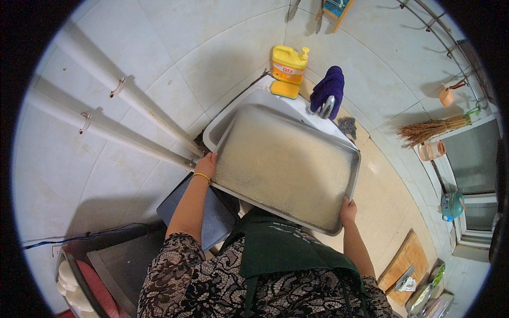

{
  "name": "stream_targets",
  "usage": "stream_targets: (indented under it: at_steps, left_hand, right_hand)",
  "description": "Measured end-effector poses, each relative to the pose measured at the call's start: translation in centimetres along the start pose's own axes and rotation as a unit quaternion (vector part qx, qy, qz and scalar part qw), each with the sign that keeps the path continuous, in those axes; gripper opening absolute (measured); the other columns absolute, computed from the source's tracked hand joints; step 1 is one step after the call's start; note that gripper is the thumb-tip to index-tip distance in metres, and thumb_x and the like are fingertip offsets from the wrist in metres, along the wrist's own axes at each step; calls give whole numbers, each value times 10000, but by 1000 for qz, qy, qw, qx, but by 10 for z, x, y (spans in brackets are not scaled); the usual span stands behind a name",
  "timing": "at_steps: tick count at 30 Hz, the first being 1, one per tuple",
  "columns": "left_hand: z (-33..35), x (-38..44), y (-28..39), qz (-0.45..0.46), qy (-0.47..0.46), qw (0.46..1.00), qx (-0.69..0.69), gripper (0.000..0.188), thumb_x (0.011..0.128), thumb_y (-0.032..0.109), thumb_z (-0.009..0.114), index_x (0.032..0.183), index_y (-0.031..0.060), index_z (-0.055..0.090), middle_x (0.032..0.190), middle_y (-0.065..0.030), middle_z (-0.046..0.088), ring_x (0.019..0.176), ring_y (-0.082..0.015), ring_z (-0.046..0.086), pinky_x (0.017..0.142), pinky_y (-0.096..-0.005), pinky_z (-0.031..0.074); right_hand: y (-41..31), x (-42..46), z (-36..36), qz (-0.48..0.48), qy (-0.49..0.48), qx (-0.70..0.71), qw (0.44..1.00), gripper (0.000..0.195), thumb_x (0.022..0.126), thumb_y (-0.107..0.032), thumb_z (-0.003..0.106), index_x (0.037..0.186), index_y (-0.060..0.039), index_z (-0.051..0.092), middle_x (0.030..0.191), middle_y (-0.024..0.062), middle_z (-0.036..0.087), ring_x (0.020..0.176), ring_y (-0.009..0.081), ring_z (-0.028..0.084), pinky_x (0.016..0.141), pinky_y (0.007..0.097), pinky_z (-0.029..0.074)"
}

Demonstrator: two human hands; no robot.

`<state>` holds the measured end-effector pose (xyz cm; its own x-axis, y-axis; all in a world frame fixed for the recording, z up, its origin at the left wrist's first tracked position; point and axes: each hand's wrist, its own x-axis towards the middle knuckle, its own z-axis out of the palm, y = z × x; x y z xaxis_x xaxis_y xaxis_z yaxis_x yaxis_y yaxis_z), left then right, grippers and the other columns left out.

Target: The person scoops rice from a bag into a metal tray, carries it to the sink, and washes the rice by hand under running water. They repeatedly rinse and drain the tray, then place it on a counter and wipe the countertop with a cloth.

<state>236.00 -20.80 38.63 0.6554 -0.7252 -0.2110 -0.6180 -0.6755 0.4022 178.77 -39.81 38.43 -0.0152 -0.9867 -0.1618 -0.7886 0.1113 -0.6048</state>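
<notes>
A large rectangular metal tray (pixel 356 171) lies tilted across the sink (pixel 222 115) in front of me, spread with pale grains that look like rice (pixel 282 163) under cloudy water. My left hand (pixel 205 165), with a yellow band at the wrist, grips the tray's left edge. On the right edge, near the lower corner, my right hand (pixel 348 210) has hold of the rim. Behind the tray are a chrome faucet (pixel 327 107) with a purple cloth (pixel 332 85) over it, a yellow sponge (pixel 284 90) and a yellow detergent jug (pixel 289 63).
White pipes (pixel 147 113) run down the tiled wall at left, above a blue-grey lid or board (pixel 218 218). A dark scouring pad (pixel 347 126) lies right of the faucet. Farther right, a knife (pixel 405 277) rests on a wooden cutting board (pixel 411 258); a straw brush (pixel 429 129) hangs above.
</notes>
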Motion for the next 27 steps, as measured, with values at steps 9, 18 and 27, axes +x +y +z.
stream_targets:
  at_steps: [9, 18, 27]
  left_hand:
    - [-4, 1, 0, -5, -22, 1000, -18, 533, 1040, 487, 302, 1030, 18, 555, 975, -285, 651, 956, -478, 609, 830, -545, 479]
    - [-1, 6, -3, -4, -26, 999, -22, 529, 1042, 479, 297, 1031, 22, 563, 1021, -281, 648, 991, -471, 598, 851, -538, 468]
    - [-4, 8, -3, 8, -37, 999, -10, 555, 1044, 478, 281, 1047, 5, 570, 1039, -292, 645, 1006, -477, 597, 869, -539, 470]
  right_hand:
    - [-5, -1, -3, 29, -15, 17, 999, 444, 973, -390, 538, 973, 41, 645, 791, 222, 662, 741, 343, 651, 692, 446, 488]
    - [-3, 2, -4, 25, -17, 7, 1000, 423, 972, -374, 543, 976, 37, 647, 846, 254, 676, 809, 406, 668, 728, 467, 504]
    - [-9, 2, -9, 34, -22, 8, 999, 428, 962, -384, 548, 973, 32, 649, 857, 262, 677, 830, 417, 671, 737, 471, 507]
